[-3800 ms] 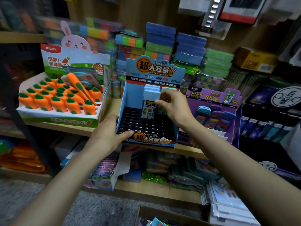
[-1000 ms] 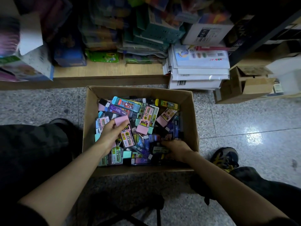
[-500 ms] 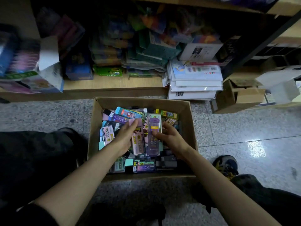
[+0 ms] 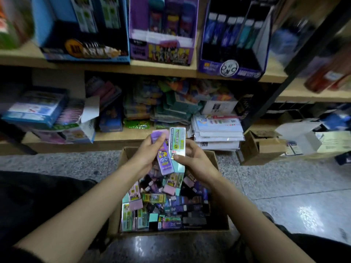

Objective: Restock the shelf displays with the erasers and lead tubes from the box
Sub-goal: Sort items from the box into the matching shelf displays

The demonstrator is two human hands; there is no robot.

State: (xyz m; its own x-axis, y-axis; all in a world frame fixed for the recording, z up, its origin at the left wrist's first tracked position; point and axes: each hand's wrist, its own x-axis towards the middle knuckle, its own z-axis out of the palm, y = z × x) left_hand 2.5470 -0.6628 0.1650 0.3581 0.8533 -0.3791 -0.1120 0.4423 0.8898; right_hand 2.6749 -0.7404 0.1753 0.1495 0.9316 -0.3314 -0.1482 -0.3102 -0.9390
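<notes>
Left hand [image 4: 148, 156]: fingers curled round purple tube [image 4: 165, 164] | right hand [image 4: 197, 164]: fingers pinch green-labelled pack [image 4: 177, 139] | both above box [image 4: 115, 219], probably bound for shelf displays [image 4: 161, 52] at 12 o'clock.

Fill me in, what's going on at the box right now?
A person is over the open cardboard box on the floor, which is full of mixed stationery packs. The left hand grips a purple lead tube and the right hand pinches a green-labelled pack beside it, both held above the box. Neither item has reached the purple display or the blue display on the shelf above.
</notes>
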